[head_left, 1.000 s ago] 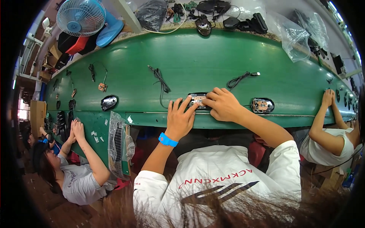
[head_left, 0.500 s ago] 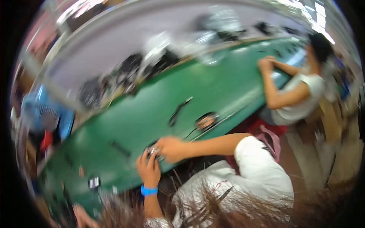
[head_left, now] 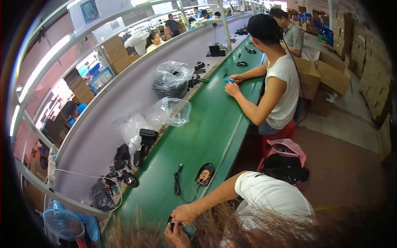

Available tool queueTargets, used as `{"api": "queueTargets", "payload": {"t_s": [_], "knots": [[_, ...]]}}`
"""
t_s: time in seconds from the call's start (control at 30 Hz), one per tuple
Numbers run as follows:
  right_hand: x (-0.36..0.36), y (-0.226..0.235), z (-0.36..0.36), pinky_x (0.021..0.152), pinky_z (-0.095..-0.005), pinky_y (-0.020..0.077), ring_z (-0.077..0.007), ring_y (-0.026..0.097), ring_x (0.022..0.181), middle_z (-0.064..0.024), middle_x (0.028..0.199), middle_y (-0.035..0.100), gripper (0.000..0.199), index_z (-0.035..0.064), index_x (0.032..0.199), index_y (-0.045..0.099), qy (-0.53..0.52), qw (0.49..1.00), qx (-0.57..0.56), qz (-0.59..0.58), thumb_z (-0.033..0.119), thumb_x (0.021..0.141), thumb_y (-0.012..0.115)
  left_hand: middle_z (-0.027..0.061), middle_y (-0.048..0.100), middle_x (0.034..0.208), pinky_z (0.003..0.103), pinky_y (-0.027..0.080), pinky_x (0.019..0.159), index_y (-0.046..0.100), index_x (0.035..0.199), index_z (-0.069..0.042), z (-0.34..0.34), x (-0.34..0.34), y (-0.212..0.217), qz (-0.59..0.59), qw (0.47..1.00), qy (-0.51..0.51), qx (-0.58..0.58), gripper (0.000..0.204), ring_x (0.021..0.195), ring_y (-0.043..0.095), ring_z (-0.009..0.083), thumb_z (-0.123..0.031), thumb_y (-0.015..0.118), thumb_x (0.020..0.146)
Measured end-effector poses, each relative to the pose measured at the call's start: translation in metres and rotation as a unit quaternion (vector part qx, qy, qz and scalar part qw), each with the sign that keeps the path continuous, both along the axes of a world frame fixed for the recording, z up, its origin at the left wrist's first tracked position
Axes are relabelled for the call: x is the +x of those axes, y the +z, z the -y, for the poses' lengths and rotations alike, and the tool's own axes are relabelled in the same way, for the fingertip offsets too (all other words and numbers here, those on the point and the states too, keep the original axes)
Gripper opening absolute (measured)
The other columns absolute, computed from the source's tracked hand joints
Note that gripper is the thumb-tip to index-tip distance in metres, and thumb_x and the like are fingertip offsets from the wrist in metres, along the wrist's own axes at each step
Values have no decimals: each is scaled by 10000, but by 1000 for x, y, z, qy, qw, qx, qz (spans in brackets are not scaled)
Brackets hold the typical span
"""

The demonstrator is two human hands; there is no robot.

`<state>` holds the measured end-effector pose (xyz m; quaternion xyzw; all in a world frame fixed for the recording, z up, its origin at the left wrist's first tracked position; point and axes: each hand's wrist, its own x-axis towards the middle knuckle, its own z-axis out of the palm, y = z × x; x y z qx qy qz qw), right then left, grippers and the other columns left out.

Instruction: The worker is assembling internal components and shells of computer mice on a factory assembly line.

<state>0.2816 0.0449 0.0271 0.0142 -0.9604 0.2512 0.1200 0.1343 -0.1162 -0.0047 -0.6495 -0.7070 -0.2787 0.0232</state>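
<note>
At the bottom of the picture both my hands meet at the near edge of the green bench. My right hand reaches in from the white sleeve and lies over a small dark device. My left hand holds the same device from below, partly cut off by the frame's lower edge and by hair. The device is mostly hidden between the fingers. Just beyond my right hand lies an open black shell with a circuit board and a black cable.
A co-worker in a white sleeveless top works further along the bench. Clear plastic bags, a black box and dark parts line the grey shelf. A blue fan stands lower left. Cardboard boxes stand at the right.
The view has swung to the right along the bench, so the co-worker and aisle now show. My hands stay together on the small device at the bench edge.
</note>
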Motion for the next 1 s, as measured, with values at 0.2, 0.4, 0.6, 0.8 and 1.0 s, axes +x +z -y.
{"api": "queueTargets", "payload": {"t_s": [0.2, 0.4, 0.6, 0.8, 1.0], "knots": [[-11, 5, -4, 818, -532, 517, -427, 616, 978, -206, 1027, 614, 253, 28, 1004, 712, -11, 998, 31, 52, 182, 822, 628, 167, 612, 1304, 492, 452, 1006, 743, 1179, -141, 4, -5, 4, 30, 996, 56, -68, 316, 1171, 573, 389, -114, 709, 865], [28, 1, -20, 831, -469, 511, -375, 602, 998, -187, 1049, 622, 244, 31, 1033, 686, -14, 998, -5, -53, 145, 828, 619, 187, 638, 1243, 505, 429, 1004, 755, 1129, -100, -21, 14, 24, -51, 998, 43, 5, 269, 1135, 572, 384, -111, 696, 866], [110, 9, -48, 867, -475, 525, -369, 611, 993, -194, 1077, 630, 487, 59, 1290, 634, -256, 937, -30, -234, 103, 805, 629, 171, 634, 1215, 507, 416, 1011, 746, 1100, -86, -40, 7, 21, -68, 996, 37, 34, 268, 1144, 567, 376, -113, 709, 836], [165, -4, -48, 843, -435, 527, -351, 621, 952, -149, 954, 644, 375, 37, 1122, 697, -367, 873, -13, -321, -21, 757, 630, 177, 592, 1281, 507, 414, 1044, 699, 1180, -69, -43, 20, 26, -51, 996, 25, 73, 326, 1221, 525, 404, -106, 711, 856], [160, -23, -26, 885, -445, 520, -355, 636, 978, -137, 1033, 698, 353, 54, 1099, 708, -399, 861, 40, -313, -29, 767, 620, 221, 529, 1404, 520, 369, 1108, 679, 1252, -116, -55, 28, 30, -32, 996, 39, 71, 350, 1297, 481, 439, -135, 686, 903]]}}
